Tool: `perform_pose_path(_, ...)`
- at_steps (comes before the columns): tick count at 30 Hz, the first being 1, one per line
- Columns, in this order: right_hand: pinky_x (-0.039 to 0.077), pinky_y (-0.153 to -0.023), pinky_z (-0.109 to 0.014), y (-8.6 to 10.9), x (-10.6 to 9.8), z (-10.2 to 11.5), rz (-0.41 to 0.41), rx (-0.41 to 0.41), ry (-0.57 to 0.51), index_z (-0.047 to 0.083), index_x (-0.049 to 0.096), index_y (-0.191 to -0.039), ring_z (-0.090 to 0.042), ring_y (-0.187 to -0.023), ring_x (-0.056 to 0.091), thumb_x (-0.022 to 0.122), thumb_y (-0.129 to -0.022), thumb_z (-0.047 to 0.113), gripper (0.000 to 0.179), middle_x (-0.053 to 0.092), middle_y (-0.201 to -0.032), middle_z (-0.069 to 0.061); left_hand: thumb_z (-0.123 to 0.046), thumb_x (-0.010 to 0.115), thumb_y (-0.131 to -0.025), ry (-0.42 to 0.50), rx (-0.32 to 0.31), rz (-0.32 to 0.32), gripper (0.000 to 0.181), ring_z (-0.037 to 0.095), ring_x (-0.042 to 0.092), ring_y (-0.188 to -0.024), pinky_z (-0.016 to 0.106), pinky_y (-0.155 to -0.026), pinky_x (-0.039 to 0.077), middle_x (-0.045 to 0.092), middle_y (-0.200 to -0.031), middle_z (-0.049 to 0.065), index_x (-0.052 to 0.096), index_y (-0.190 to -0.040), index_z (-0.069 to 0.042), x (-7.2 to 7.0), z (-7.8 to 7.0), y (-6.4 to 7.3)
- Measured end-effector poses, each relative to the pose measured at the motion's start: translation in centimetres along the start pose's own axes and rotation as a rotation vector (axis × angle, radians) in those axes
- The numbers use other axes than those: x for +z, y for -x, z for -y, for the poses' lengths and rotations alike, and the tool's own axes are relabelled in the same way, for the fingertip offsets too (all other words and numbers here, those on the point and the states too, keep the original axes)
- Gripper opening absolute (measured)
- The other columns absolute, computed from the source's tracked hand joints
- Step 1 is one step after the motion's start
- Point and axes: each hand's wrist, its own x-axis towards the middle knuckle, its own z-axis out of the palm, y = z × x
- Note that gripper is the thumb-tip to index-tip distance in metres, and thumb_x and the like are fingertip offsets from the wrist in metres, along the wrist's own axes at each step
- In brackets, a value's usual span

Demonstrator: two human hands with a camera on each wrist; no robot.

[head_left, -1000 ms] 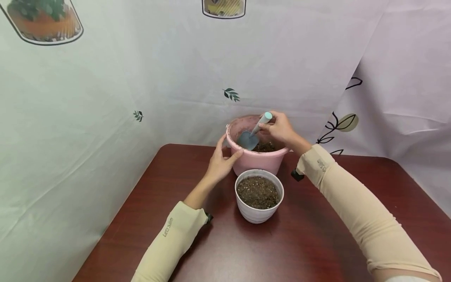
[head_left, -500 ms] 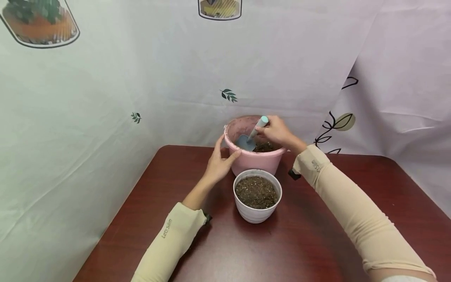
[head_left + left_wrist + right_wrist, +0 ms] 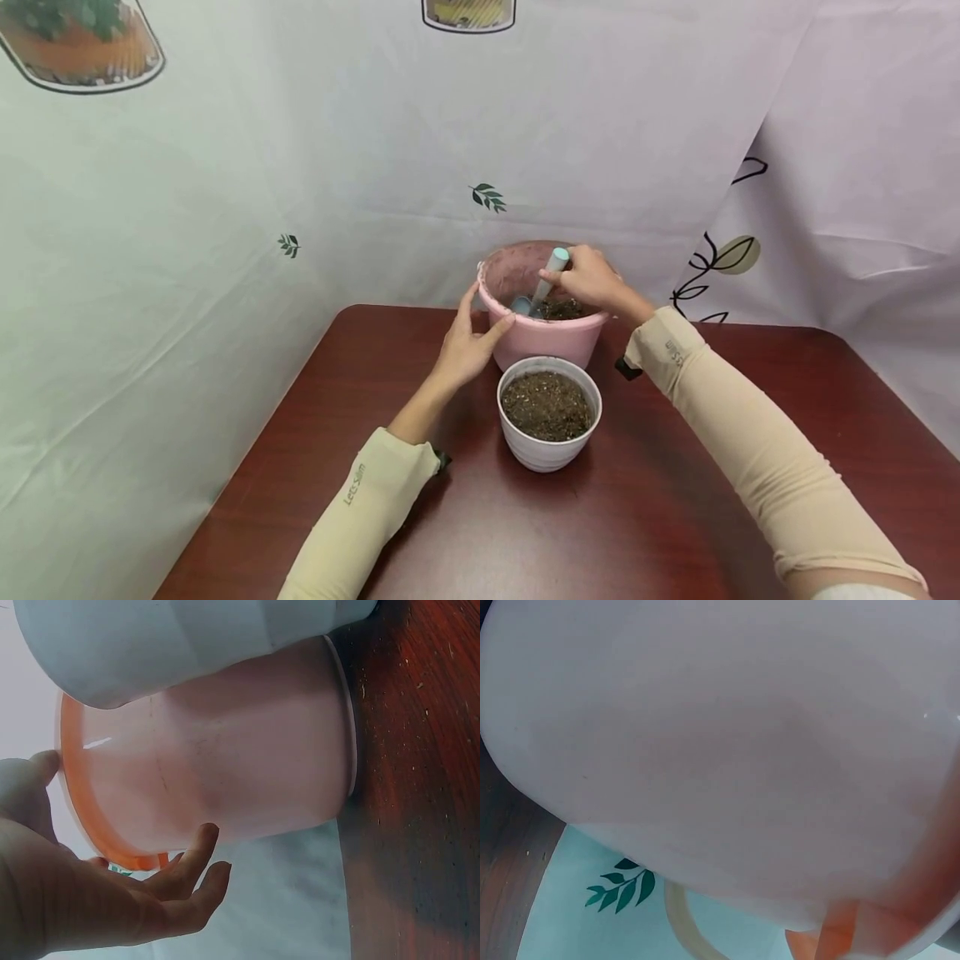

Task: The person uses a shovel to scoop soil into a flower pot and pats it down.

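Observation:
A pink bucket (image 3: 536, 339) with dark soil low inside stands toward the back of the table. My left hand (image 3: 462, 348) holds it at the left, thumb on the front rim. In the left wrist view, that hand (image 3: 97, 892) has its thumb at the rim and other fingers bent along the bucket wall (image 3: 247, 750). With its fingers wrapped round the pale handle, my right hand (image 3: 594, 279) grips a hand trowel (image 3: 551, 273). The blue-grey blade points down into the bucket, partly hidden in the soil. The bucket's outer wall (image 3: 705, 750) fills most of the right wrist view.
A white ribbed pot (image 3: 547, 454), filled with soil (image 3: 547, 406), stands right in front of the bucket. Both are on a dark red wooden table (image 3: 510, 542). A white printed cloth (image 3: 375, 150) hangs close behind.
My right hand has pushed the trowel lower and slightly left, so less of its blade shows above the soil. My left hand stays at the bucket's rim.

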Motion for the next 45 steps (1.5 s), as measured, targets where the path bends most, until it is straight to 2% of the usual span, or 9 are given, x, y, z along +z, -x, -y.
perform_pose_path(6, 0.052, -0.069, -0.035, 0.1, -0.1, 0.3, 0.038, 0.013, -0.084, 0.006, 0.074, -0.091, -0.02, -0.07, 0.072, 0.065, -0.096, 0.036, 0.031, 0.075, -0.086, -0.009, -0.049, 0.065, -0.093, -0.017, -0.029, 0.018, 0.086, 0.033, 0.053, -0.125, 0.053, -0.101, 0.042, 0.055, -0.136, 0.018, 0.015, -0.159, -0.028, -0.2, -0.3, 0.0)
perform_pose_path(11, 0.054, -0.062, -0.033, 0.1, -0.1, 0.2, 0.021, 0.024, -0.171, 0.004, 0.07, -0.089, -0.018, -0.064, 0.07, 0.066, -0.096, 0.033, 0.03, 0.073, -0.083, -0.011, -0.049, 0.064, -0.093, -0.032, -0.027, 0.015, 0.086, 0.035, 0.052, -0.125, 0.054, -0.101, 0.041, 0.053, -0.137, 0.02, 0.015, -0.159, -0.027, -0.2, -0.3, 0.0)
perform_pose_path(18, 0.058, -0.061, -0.035, -0.2, 0.2, 0.0, 0.015, 0.057, -0.476, -0.009, 0.066, -0.092, -0.023, -0.062, 0.07, 0.068, -0.095, 0.018, 0.027, 0.071, -0.077, -0.014, -0.048, 0.066, -0.092, -0.013, -0.035, 0.02, 0.086, 0.034, 0.053, -0.124, 0.052, -0.1, 0.042, 0.055, -0.135, 0.018, 0.015, -0.159, -0.029, -0.3, -0.4, 0.2)
perform_pose_path(23, 0.058, -0.059, -0.032, -0.4, 0.2, 0.0, 0.0, 0.054, -0.573, -0.011, 0.064, -0.097, -0.022, -0.061, 0.071, 0.067, -0.095, 0.015, 0.026, 0.071, -0.073, -0.009, -0.048, 0.066, -0.092, -0.023, -0.049, 0.015, 0.086, 0.033, 0.051, -0.125, 0.053, -0.1, 0.042, 0.053, -0.137, 0.018, 0.016, -0.159, -0.028, -0.5, -0.4, 0.3)
perform_pose_path(31, 0.058, -0.062, -0.029, 0.2, -1.1, -0.3, -0.093, 0.105, -0.626, -0.007, 0.063, -0.093, -0.016, -0.06, 0.07, 0.068, -0.095, 0.017, 0.025, 0.069, -0.071, -0.004, -0.049, 0.066, -0.091, -0.011, -0.038, 0.026, 0.085, 0.032, 0.051, -0.126, 0.052, -0.1, 0.042, 0.051, -0.138, 0.019, 0.018, -0.158, -0.028, -0.2, -0.5, 0.0)
perform_pose_path(34, 0.058, -0.067, -0.03, 0.8, -1.8, -0.3, -0.144, 0.16, -0.717, -0.005, 0.062, -0.092, -0.016, -0.061, 0.071, 0.069, -0.094, 0.016, 0.023, 0.068, -0.071, -0.005, -0.048, 0.067, -0.091, -0.001, -0.036, 0.034, 0.086, 0.033, 0.051, -0.125, 0.052, -0.1, 0.042, 0.051, -0.137, 0.019, 0.018, -0.159, -0.028, 0.0, -0.6, -0.1)
perform_pose_path(38, 0.058, -0.071, -0.03, 1.6, -2.5, -0.2, -0.155, 0.188, -0.837, -0.005, 0.06, -0.094, -0.016, -0.065, 0.072, 0.07, -0.093, 0.016, 0.023, 0.068, -0.075, -0.007, -0.045, 0.068, -0.091, 0.01, -0.029, 0.012, 0.085, 0.034, 0.052, -0.124, 0.052, -0.1, 0.042, 0.052, -0.136, 0.02, 0.02, -0.158, -0.027, -0.1, -0.7, -0.1)
perform_pose_path(41, 0.058, -0.07, -0.029, 2.1, -2.9, -0.2, -0.163, 0.201, -0.885, -0.006, 0.058, -0.095, -0.017, -0.065, 0.072, 0.07, -0.093, 0.017, 0.026, 0.069, -0.075, -0.008, -0.042, 0.068, -0.092, 0.016, -0.015, 0.002, 0.087, 0.036, 0.052, -0.124, 0.051, -0.101, 0.042, 0.049, -0.139, 0.023, 0.017, -0.159, -0.021, -0.1, -0.6, -0.2)
perform_pose_path(45, 0.058, -0.07, -0.029, 2.7, -3.2, -0.5, -0.189, 0.223, -0.934, -0.005, 0.058, -0.097, -0.018, -0.065, 0.072, 0.07, -0.093, 0.018, 0.027, 0.069, -0.073, -0.01, -0.041, 0.064, -0.095, 0.02, -0.043, 0.036, 0.095, 0.038, 0.044, -0.13, 0.05, -0.106, 0.038, 0.035, -0.146, 0.03, 0.001, -0.158, -0.008, -0.4, -0.8, 0.0)
